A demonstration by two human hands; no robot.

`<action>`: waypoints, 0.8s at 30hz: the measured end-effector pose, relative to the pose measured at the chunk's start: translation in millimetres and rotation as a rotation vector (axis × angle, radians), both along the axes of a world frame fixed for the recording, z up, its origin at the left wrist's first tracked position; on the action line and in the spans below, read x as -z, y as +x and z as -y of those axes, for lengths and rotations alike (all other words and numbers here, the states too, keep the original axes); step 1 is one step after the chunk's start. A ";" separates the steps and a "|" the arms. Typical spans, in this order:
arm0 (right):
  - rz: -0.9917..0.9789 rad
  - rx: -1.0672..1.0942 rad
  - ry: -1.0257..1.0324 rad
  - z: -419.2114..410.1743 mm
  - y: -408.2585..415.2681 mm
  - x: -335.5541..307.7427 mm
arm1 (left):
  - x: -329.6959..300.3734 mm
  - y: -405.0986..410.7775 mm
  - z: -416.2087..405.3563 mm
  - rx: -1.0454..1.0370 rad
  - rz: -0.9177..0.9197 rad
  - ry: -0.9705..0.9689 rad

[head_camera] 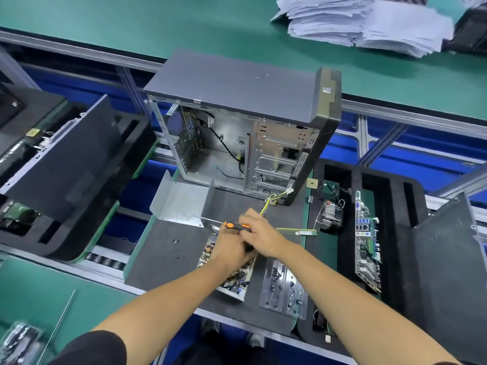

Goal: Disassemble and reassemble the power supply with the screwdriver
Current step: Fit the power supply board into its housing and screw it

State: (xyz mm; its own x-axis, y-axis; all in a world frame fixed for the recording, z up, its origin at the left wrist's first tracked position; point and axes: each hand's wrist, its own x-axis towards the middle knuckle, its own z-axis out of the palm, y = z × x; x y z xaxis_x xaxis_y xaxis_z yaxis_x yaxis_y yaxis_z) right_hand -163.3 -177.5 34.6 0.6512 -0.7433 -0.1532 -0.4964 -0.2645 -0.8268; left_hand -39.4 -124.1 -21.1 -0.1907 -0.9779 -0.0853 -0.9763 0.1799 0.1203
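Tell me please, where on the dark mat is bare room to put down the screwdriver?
The dark mat lies bare left of the power supply board, apart from two small screws. Another bare strip runs between the metal cover and the computer case. Right of the board it is crowded by the metal plate and memory stick.

One head-worn camera looks steeply down, close over the workbench (168, 256) and forearms.

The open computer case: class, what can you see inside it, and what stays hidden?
Inside the computer case: bare metal walls, a drive cage and a black cable. The lid covers the top area.
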 end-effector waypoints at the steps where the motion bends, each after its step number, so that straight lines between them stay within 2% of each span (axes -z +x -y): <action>1: 0.010 -0.037 0.017 -2.7 4.7 0.7 | 1.7 0.3 -0.1 0.013 0.014 0.013; 5: 0.055 0.139 0.092 -15.4 13.2 9.2 | 3.3 3.0 0.9 0.065 0.106 0.042; 8: 0.085 0.348 0.119 -17.8 11.4 9.8 | -1.5 4.9 1.1 0.051 -0.033 0.009; 10: 0.091 0.413 0.115 -15.7 6.9 10.5 | -3.9 7.4 2.2 0.034 -0.118 -0.013; 13: 0.095 0.439 0.089 -17.7 1.9 9.4 | -8.4 12.5 1.6 0.058 -0.070 -0.017; 16: 0.179 0.655 0.066 -20.8 0.4 11.1 | -13.2 18.2 3.6 0.055 -0.066 -0.019; 19: 0.210 1.028 0.056 -13.3 9.3 12.5 | -14.5 24.2 8.2 0.123 -0.082 0.041; 21: 0.116 1.221 0.074 -5.4 15.7 10.1 | -13.3 29.4 10.0 0.169 -0.057 0.077; 24: -0.159 1.205 0.103 5.6 18.7 6.9 | -8.0 31.8 9.5 0.193 -0.050 0.090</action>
State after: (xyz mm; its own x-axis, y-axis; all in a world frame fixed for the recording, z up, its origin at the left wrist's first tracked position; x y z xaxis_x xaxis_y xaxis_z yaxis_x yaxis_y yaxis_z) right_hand -144.6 -183.1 27.8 -0.4785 -0.8380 -0.2624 -0.4759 0.4986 -0.7245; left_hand -7.6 -133.6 -13.1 -0.3795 -0.9119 -0.1561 -0.9174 0.3490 0.1912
